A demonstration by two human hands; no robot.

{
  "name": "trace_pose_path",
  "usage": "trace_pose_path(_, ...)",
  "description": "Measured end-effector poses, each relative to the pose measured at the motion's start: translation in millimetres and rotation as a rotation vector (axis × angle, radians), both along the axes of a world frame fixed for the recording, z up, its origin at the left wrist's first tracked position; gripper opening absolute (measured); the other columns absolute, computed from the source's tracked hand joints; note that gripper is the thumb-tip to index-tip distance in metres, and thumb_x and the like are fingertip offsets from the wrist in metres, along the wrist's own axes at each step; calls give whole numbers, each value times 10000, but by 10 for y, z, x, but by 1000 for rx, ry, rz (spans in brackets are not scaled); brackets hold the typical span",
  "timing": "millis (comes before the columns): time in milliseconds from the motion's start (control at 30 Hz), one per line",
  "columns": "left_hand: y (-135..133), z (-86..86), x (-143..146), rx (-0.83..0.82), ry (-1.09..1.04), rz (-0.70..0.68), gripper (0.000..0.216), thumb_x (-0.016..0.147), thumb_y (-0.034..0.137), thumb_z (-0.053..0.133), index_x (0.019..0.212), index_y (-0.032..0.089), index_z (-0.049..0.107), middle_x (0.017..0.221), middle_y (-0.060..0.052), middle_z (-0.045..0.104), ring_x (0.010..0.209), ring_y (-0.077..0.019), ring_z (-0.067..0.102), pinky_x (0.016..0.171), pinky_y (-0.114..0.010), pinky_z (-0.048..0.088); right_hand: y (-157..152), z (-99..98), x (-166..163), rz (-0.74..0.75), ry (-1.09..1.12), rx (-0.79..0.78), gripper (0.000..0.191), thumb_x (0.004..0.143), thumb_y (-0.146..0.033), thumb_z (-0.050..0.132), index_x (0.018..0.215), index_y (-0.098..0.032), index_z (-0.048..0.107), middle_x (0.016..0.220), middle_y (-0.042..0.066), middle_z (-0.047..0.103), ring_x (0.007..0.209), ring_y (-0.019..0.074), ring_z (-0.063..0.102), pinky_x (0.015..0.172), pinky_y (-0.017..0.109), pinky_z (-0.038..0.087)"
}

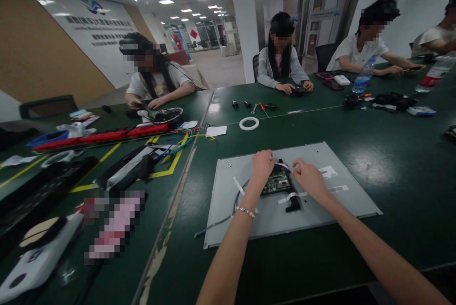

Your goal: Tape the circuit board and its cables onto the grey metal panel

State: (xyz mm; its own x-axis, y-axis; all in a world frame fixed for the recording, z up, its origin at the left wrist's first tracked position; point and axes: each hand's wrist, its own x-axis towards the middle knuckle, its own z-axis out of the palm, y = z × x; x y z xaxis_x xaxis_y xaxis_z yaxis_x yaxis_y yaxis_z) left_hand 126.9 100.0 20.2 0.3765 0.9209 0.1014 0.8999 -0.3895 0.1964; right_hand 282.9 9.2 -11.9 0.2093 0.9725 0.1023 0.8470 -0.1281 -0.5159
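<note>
On the green table [302, 274], a pale panel [221, 200] lies flat w/ a circuit board [273, 185] on it, black bracket [293, 203] just beside. L hand [262, 169] has thumb & index together at one end of a white strip [282, 165], prob. tape, near the board's far edge; R hand [309, 179] is curled by the other end, fingertips close, but can't tell if they're clamped on it. Best approach, IMO: keep strip taut & straight, touch down gently, smooth outward w/ a fingertip, no load on board components. Lower strip [292, 197] lies across the bracket. Hard to see: L wrist & hand hide part of the grey cable [217, 224] & the board's L side; label [329, 172] by R hand unreadable; both forearms cut off at bottom.
</note>
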Motion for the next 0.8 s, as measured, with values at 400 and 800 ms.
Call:
trace_pose_path(400, -35, -15, 11, 111, 58, -61, 170, 872, 145, 474, 1023, 170, 549, 1075, -91, 567, 1029, -219, 507, 864, -315, 400, -55, 38, -16, 36, -200, 2, 187, 883, -218, 464, 1037, -210, 570, 823, 39, 619, 783, 175, 574, 632, 245, 327)
trace_pose_path(800, -85, 27, 12, 29, 54, 16, 209, 907, 178, 415, 936, 198, 621, 1055, -96, 591, 1052, -247, 472, 874, -392, 390, -102, 25, 128, 371, -214, 185, 367, 853, -62, 386, 1087, -158, 652, 1050, 82, 615, 985, 193, 517, 904, 313, 414)
